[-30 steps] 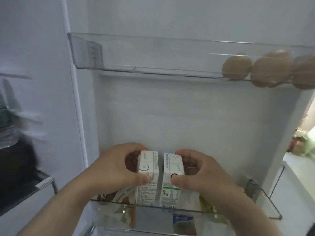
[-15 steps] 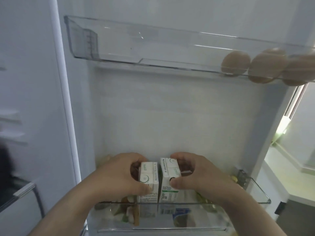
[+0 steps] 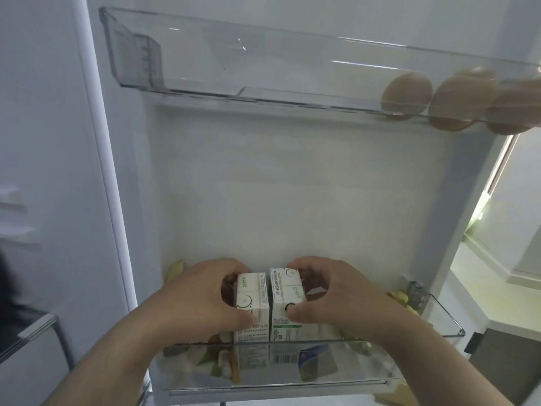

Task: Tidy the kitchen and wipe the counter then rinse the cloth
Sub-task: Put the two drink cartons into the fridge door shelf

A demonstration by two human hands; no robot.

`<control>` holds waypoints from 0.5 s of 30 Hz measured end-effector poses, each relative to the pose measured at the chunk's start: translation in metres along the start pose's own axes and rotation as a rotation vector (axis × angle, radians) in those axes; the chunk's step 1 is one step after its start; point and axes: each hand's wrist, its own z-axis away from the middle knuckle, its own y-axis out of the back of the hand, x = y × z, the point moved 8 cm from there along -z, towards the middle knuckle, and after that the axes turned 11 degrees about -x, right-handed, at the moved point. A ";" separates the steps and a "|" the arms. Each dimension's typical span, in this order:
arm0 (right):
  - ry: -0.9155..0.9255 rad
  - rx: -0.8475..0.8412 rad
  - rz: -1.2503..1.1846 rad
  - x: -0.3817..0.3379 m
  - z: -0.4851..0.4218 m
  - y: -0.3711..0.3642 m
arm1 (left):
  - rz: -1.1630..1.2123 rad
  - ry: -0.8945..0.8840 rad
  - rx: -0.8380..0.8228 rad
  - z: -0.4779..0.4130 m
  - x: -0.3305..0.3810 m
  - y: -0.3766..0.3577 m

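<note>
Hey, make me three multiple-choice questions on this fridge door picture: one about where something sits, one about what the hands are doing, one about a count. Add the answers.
1. Where are the eggs?
A) at the right end of the upper door shelf
B) in the lower door shelf
C) in a hand

2. The left hand and right hand:
A) both hang open
B) grip the left carton and right carton, one each
C) both hold eggs

3. How many cartons are held?
A) one
B) two
C) four

Answers:
1 A, the eggs show through the upper shelf's clear wall at its right end.
2 B, fingers and thumb curl round each carton.
3 B, two white cartons stand side by side.
</note>
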 end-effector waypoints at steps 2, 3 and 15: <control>-0.008 -0.019 0.018 0.001 -0.001 -0.002 | -0.014 -0.009 -0.018 -0.001 0.002 -0.001; -0.011 -0.030 0.025 0.002 -0.001 -0.003 | -0.019 -0.016 -0.024 -0.001 0.002 -0.002; -0.013 -0.032 0.102 0.005 -0.002 0.000 | -0.050 -0.001 -0.025 -0.002 -0.001 -0.002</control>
